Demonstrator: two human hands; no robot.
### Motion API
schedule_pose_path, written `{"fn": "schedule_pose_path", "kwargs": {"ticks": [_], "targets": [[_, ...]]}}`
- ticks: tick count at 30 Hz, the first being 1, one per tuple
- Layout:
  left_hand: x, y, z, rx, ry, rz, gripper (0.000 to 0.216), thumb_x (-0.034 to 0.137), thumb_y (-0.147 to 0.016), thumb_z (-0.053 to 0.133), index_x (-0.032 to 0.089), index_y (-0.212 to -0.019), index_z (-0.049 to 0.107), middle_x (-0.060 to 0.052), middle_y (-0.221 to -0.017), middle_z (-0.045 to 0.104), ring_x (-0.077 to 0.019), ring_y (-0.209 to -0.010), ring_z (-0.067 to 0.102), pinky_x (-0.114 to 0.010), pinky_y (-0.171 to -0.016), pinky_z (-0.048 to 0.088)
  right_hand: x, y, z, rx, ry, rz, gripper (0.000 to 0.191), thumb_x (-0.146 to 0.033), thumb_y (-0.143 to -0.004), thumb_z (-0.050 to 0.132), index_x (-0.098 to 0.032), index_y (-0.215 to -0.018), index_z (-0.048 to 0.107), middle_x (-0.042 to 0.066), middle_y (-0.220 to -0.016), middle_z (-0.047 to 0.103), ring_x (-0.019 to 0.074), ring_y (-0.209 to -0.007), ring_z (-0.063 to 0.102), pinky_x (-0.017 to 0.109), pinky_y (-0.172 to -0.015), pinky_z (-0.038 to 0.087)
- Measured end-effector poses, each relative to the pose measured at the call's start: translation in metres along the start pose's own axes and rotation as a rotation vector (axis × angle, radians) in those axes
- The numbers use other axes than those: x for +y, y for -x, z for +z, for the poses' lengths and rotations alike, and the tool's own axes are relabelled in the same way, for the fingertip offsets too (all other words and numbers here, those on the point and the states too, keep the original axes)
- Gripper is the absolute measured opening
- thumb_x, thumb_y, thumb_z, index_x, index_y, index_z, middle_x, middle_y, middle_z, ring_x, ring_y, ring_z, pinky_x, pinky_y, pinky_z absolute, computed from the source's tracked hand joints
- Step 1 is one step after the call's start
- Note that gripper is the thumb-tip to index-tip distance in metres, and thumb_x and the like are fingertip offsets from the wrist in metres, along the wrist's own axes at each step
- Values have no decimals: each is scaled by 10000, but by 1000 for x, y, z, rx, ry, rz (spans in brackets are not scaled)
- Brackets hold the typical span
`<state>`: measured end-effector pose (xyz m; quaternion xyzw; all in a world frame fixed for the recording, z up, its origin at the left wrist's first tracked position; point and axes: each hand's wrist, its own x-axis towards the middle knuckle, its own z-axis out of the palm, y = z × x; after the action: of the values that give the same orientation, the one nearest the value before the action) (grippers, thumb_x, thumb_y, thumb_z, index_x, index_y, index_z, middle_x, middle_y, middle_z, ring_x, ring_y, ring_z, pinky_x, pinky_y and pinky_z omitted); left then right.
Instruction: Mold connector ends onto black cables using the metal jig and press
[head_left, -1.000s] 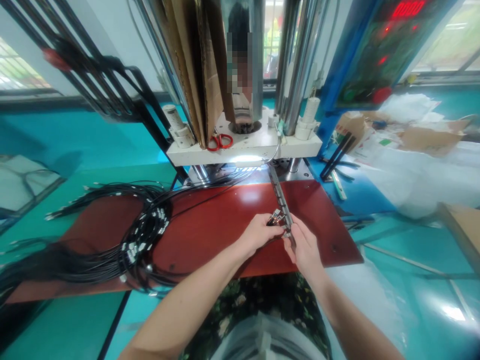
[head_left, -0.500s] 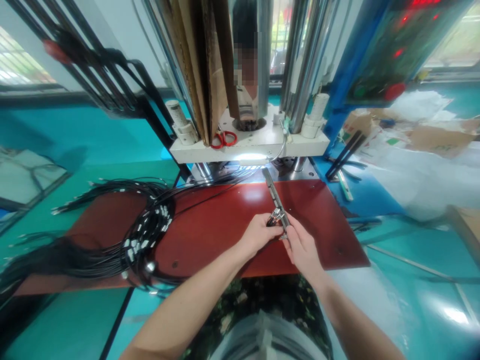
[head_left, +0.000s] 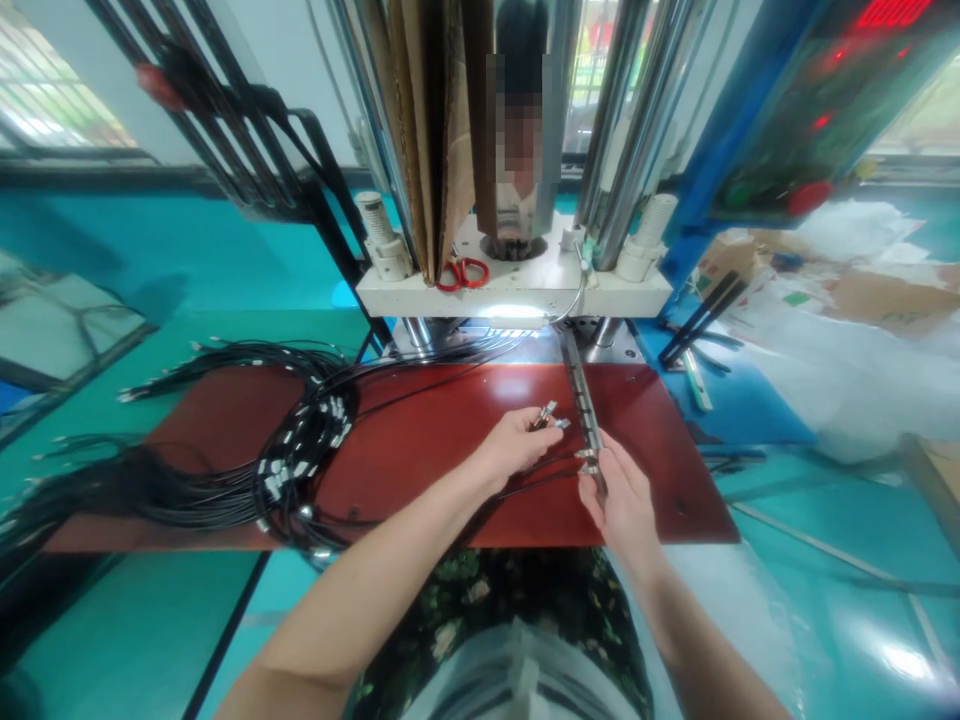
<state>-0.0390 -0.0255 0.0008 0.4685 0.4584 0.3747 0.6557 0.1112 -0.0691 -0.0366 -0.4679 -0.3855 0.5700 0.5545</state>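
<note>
- The person's bare left hand (head_left: pixel 521 440) is closed to a narrow pinch on a small bunch of black cable ends with silver metal tips (head_left: pixel 550 409); at least 2 tips point forward past the fingers, and gripping behind them likely leaves the metal exposed.
- The bare right hand (head_left: pixel 624 488), just to the right of the left hand, is wrapped around the near end of a long, narrow, dark grey notched metal bar (head_left: pixel 583 388), presumably to steady it while most of the notches are left uncovered.
- The bar slants forward and slightly left from the right hand; whether its far end rests on anything cannot be told.
- About 2 small silver connectors (head_left: pixel 586 462) sit at the bar's near end beside the right hand's fingers, which may help keep them in place.
- A flat reddish-brown board (head_left: pixel 427 430) lies beneath both hands, seemingly as a work surface.
- Well to the left of the left hand, a loop of black cables with white tags (head_left: pixel 307 430) lies on the board, coiled probably to keep the lengths together.
- Ahead of both hands, red-handled scissors (head_left: pixel 463 273) lie on a thick white metal plate (head_left: pixel 630 292), perhaps for easy reach.
</note>
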Motion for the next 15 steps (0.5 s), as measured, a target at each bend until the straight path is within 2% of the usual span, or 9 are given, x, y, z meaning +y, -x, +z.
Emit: {"fn": "schedule_pose_path", "kwargs": {"ticks": [3, 5, 10, 15], "targets": [[-5, -3, 6, 71, -214, 71, 168, 257, -643, 606, 143, -617, 485, 64, -502, 416, -48, -470, 334, -187, -483, 261, -2, 0, 0, -27, 42, 28, 397, -412, -863, 469, -218, -1209, 488, -67, -489, 461, 37, -327, 338, 147, -302, 247], [-8, -4, 8, 72, -267, 112, 159, 251, -634, 595, 140, -601, 486, 59, -536, 435, -57, -510, 358, -194, -524, 289, -4, 0, 0, -45, 63, 38, 416, -415, -861, 467, -207, -1220, 482, -65, -481, 467, 37, -319, 334, 143, -294, 246], [-8, -2, 6, 28, -213, 101, 179, 274, -629, 602, 139, -592, 490, 52, -551, 459, -66, -519, 378, -203, -543, 304, -10, 0, 2, -81, 102, 44, 444, -413, -856, 469, -177, -1231, 473, -65, -465, 470, 35, -298, 322, 135, -276, 234], [-5, -2, 7, 9, -98, 22, 173, 284, -625, 622, 133, -611, 537, 63, -495, 435, -58, -477, 359, -203, -526, 304, -16, 2, 7, -43, 128, 76, 460, -410, -828, 501, -160, -1214, 495, -58, -485, 482, 38, -306, 335, 136, -270, 256]]}}
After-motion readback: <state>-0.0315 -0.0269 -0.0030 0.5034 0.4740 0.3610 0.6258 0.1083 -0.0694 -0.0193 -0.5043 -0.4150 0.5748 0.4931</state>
